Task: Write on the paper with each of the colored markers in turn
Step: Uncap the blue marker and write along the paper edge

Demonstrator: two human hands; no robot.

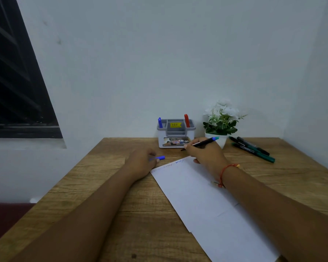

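A white sheet of paper (197, 195) lies slanted on the wooden table (102, 205), with faint writing along its far edge. My right hand (206, 156) grips a black marker with a blue end (203, 143), its tip just beyond the paper's far corner. My left hand (142, 161) rests at the paper's far left corner and holds the blue cap (159, 158) in its fingers. A blue marker (160, 122) and a red marker (187, 121) stand in a grey organizer (175, 136). Several dark and green markers (252, 148) lie at the right.
A small white pot of white flowers (222, 120) stands beside the organizer, close behind my right hand. The table meets the pale wall at the back and right. A dark window (13, 82) is on the left.
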